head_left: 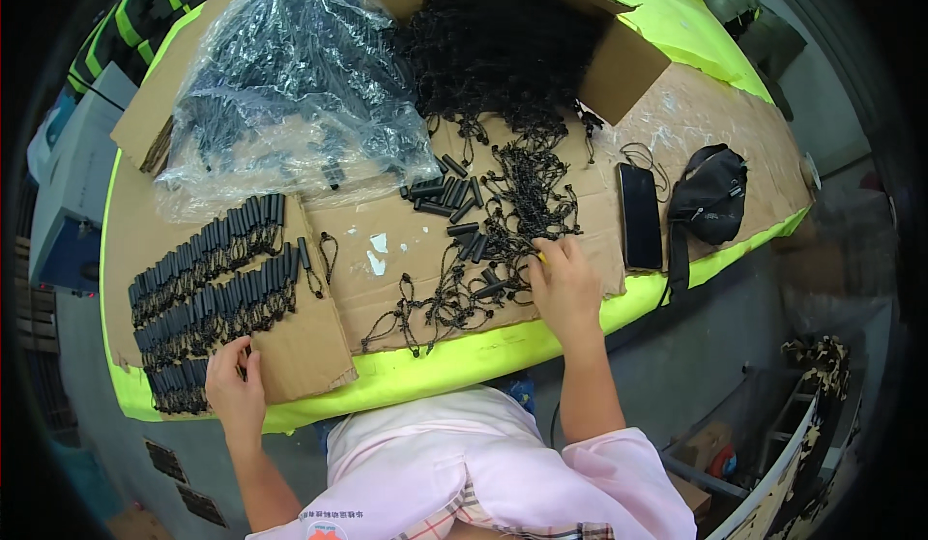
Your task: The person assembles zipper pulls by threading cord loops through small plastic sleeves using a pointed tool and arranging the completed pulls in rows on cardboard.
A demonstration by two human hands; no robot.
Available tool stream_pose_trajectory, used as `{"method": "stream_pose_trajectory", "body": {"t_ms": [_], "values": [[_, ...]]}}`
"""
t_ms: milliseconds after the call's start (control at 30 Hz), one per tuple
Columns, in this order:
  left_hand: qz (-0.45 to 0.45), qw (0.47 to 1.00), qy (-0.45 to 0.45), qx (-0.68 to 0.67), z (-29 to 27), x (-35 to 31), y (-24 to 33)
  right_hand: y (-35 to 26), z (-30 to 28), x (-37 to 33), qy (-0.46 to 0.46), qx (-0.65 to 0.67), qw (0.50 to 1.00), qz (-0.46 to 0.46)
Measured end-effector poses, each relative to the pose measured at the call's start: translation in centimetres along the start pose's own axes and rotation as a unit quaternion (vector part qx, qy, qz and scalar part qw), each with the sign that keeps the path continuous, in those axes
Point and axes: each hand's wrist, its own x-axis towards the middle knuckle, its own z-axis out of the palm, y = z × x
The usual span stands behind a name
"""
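My left hand is at the near edge of the cardboard sheet, its thumb and finger closed on a dark piece that looks like a black tube with a cord loop. Beside it lie rows of black tubes, each with a knotted cord loop. My right hand reaches into a tangle of black cord loops, fingertips pinched. A small yellow piece shows there; whether a cord is also held is hidden. Loose black tubes lie left of the tangle, with more cord loops nearer me.
Clear plastic wrapping covers a dark heap at the back left. A cardboard box spills black cords. To the right lie a black phone and a black pouch. Bright yellow cloth edges the table.
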Motion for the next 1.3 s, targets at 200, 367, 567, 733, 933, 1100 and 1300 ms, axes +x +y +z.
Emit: {"method": "stream_pose_trajectory", "body": {"t_ms": [200,367,567,733,933,1100,1300], "values": [[0.131,0.984,0.116,-0.024,2.1,1.1,4.0,0.7,-0.2,0.5,-0.031,-0.045,0.998,0.021],[0.287,0.942,-0.039,-0.169,5.7,3.0,14.4,1.6,0.2,0.2,0.027,0.034,0.999,0.01],[0.35,0.92,-0.089,-0.154,13.2,5.3,20.2,-0.5,-1.0,0.1,0.003,0.568,0.786,0.243],[0.324,0.931,-0.146,-0.088,13.4,5.4,21.1,-0.7,-1.5,-0.9,-0.08,0.747,0.611,0.248],[0.145,0.841,-0.302,-0.425,9.5,3.9,19.0,-3.1,0.2,-3.3,-0.055,0.534,0.84,0.084],[-0.075,0.624,-0.314,-0.711,6.6,0.6,17.1,-5.5,-0.1,-3.9,0.071,0.302,0.937,-0.158],[-0.096,0.577,-0.258,-0.769,6.3,-0.9,15.9,-7.0,-0.2,-3.3,0.122,0.208,0.931,-0.273]]}}
